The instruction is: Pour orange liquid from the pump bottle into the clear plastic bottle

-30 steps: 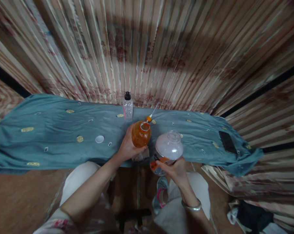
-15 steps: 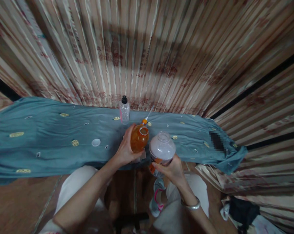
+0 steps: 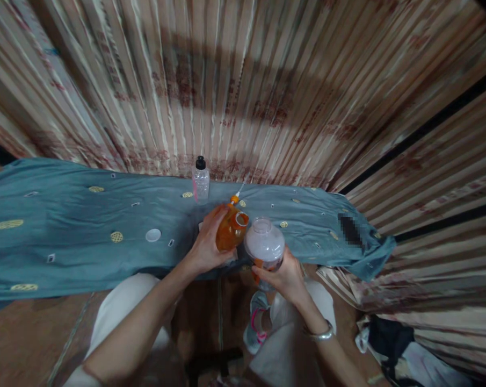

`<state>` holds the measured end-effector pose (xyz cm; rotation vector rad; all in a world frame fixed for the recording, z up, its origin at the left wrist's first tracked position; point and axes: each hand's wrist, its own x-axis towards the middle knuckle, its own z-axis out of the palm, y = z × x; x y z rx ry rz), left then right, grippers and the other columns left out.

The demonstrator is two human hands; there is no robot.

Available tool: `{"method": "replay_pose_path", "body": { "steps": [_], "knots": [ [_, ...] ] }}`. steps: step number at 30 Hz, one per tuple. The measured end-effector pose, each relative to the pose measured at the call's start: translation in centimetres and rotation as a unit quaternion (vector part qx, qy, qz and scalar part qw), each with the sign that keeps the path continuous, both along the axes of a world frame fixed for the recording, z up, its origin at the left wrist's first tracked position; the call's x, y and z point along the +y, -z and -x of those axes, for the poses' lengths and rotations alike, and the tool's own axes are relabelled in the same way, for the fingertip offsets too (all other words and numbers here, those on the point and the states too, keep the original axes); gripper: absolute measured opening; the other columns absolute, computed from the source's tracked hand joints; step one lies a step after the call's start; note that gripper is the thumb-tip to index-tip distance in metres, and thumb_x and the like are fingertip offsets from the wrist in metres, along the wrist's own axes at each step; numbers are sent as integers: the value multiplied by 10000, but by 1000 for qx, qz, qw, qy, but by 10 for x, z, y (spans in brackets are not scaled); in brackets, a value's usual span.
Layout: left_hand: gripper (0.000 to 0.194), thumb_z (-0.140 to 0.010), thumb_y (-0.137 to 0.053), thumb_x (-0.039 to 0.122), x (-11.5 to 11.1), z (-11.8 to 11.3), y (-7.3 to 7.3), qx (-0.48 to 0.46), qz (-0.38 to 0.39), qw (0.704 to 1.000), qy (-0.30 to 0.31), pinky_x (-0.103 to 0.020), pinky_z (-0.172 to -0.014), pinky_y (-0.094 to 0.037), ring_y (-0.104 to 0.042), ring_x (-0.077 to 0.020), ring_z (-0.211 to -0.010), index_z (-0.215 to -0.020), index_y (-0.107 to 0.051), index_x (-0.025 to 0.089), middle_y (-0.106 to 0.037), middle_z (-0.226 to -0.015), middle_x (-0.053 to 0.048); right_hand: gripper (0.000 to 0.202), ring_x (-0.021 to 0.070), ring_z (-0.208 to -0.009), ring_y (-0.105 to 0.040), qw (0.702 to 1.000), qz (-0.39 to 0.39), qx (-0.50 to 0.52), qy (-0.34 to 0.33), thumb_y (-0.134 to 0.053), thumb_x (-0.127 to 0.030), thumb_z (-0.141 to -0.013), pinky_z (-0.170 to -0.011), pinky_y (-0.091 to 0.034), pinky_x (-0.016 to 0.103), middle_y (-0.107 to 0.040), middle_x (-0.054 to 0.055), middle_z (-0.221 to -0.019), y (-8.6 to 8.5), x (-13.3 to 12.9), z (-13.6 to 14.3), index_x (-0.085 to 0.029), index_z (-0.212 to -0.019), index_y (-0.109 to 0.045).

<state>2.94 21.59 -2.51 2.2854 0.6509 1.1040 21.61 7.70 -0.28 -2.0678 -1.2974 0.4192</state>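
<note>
My left hand (image 3: pixel 209 243) is wrapped round an uncapped bottle of orange-brown liquid (image 3: pixel 229 232), its open mouth tipped to the right. Close beside it, my right hand (image 3: pixel 286 274) grips a wide clear bottle (image 3: pixel 264 244) with an open mouth and an orange label. Whatever fills the clear bottle looks pale and greyish, and I cannot tell what it is. The two bottles are held over the front edge of the cloth-covered table, near each other. Just behind the orange-brown bottle lies a thin pump or dropper with an orange collar (image 3: pixel 234 199).
A clear bottle with a black cap (image 3: pixel 201 180) stands at the back of the teal tablecloth (image 3: pixel 81 215). A white round lid (image 3: pixel 153 235) lies to the left. A blurred-out dark object (image 3: pixel 350 230) rests at the right end. A pleated curtain (image 3: pixel 210 80) hangs behind.
The orange-brown bottle has tilted further to the right, its mouth nearer the clear bottle. The whole view has shifted slightly. Both hands keep their grip.
</note>
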Motion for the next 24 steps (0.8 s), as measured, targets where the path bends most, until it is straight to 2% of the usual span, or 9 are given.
{"method": "replay_pose_path", "body": {
  "steps": [10,17,24],
  "knots": [
    [987,-659,-720,214,0,-6,1,22,-6,1000,18,-558,-1114,-359,-361,-351,-1366,-1472,-162,250,-335,-1466,-147,747,272,-856,-709,999,-8,-32,-21,-725,-484,-602,-712,-545,353,-740,108,-974,-8,-5,-8,-160,-1234,-492],
    [921,-673,-722,242,-3,-7,-1,26,-11,999,34,-529,-1118,-352,-376,-337,-1348,-1450,-227,228,-369,-1435,-147,729,247,-768,-703,998,5,-57,-41,-727,-456,-632,-681,-539,343,-733,102,-945,-20,-10,-13,-151,-1247,-480],
    [936,-663,-732,250,-5,-8,1,44,3,999,22,-523,-1116,-340,-368,-335,-1348,-1454,-231,250,-356,-1453,-138,785,271,-794,-700,994,39,-88,-58,-715,-459,-630,-680,-532,356,-732,106,-938,-30,-15,-20,-135,-1294,-449]
  ]
}}
